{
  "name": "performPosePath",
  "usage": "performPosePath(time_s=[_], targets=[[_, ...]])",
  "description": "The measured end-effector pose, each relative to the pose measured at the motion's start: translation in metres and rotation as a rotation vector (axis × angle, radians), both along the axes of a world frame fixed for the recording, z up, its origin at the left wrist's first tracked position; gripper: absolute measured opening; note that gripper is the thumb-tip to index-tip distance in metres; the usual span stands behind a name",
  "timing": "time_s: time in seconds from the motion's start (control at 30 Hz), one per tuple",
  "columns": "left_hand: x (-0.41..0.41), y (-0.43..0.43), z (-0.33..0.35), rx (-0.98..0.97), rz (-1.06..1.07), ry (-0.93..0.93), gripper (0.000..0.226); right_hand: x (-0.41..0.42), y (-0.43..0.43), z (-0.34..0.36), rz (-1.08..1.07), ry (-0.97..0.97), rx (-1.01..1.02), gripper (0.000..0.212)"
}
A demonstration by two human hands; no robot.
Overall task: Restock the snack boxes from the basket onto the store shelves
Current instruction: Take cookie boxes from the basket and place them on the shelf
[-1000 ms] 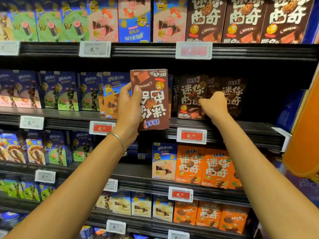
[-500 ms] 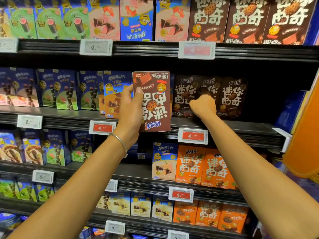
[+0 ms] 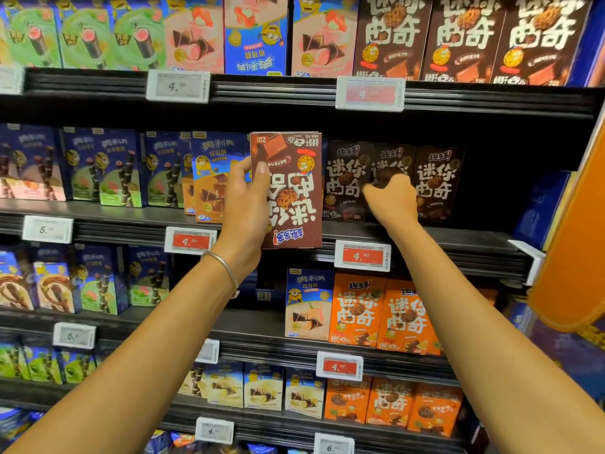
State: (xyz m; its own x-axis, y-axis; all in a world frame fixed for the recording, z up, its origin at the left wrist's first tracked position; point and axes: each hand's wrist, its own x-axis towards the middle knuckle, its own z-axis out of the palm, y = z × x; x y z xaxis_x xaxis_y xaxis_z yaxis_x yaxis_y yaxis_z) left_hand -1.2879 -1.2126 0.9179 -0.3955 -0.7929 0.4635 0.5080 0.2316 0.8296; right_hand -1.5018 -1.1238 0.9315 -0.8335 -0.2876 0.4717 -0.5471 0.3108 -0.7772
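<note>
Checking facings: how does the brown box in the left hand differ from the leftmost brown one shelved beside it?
The held box is upside down, the shelf box upright. The left hand grips the held box; the shelf box stands on the shelf. Same brown cookie design.

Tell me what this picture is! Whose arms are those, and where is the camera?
There is no machine here: these are a person's two bare arms. The camera sits on the person's head and looks forward and down, so you see what they see. In front is a store shelf full of snack boxes. The left hand holds a brown cookie box, turned upside down, in front of the shelf. The right hand has its curled fingers against a row of matching brown boxes standing on the shelf; I cannot tell whether it grips one. Orange cookie boxes stand one shelf lower.
</note>
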Motion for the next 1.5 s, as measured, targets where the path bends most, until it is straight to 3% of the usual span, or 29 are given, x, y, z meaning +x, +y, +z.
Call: performPosePath(time_s=[0.1, 0.23, 0.33, 0.5, 0.63, 0.73, 0.83, 1.0, 1.27, 1.37, 1.5], targets=[[-0.006, 0.006, 0.001, 0.009, -0.027, 0.017, 0.032, 0.024, 0.021, -0.004, 0.217, 0.018, -0.175, 0.049], [-0.026, 0.024, 0.006, -0.02, -0.077, 0.032, 0.034, 0.053, 0.05, -0.008, 0.603, -0.057, -0.238, 0.035], [-0.047, 0.04, 0.01, -0.048, -0.107, 0.021, 0.034, 0.05, 0.067, -0.006, 0.683, -0.135, -0.335, 0.036], [-0.085, 0.062, 0.02, -0.099, -0.186, -0.009, 0.031, 0.022, 0.089, -0.009, 0.556, -0.045, -0.384, 0.04], [-0.114, 0.064, 0.029, -0.264, -0.112, -0.211, 0.031, -0.013, 0.094, -0.006, 0.44, -0.095, -0.428, 0.032], [-0.127, 0.056, 0.038, -0.495, 0.066, -0.366, 0.053, -0.044, 0.093, -0.006, 0.314, -0.124, -0.457, 0.028], [-0.133, 0.043, 0.047, -0.793, 0.236, -0.524, 0.062, -0.07, 0.085, -0.01, 0.185, -0.156, -0.423, 0.029], [-0.147, 0.024, 0.062, -1.166, 0.323, -0.777, 0.089, -0.095, 0.066, -0.018, 0.096, -0.141, -0.284, 0.02], [-0.177, 0.016, 0.067, -1.266, 0.313, -1.052, 0.106, -0.1, 0.044, -0.016, -0.02, 0.014, -0.072, 0.028], [-0.182, 0.015, 0.07, -1.295, 0.332, -1.116, 0.057, -0.106, 0.048, -0.015, -0.023, -0.003, -0.033, 0.039], [-0.192, 0.014, 0.072, -1.182, 0.335, -1.182, 0.068, -0.112, 0.058, -0.014, -0.095, 0.003, -0.065, 0.059]])
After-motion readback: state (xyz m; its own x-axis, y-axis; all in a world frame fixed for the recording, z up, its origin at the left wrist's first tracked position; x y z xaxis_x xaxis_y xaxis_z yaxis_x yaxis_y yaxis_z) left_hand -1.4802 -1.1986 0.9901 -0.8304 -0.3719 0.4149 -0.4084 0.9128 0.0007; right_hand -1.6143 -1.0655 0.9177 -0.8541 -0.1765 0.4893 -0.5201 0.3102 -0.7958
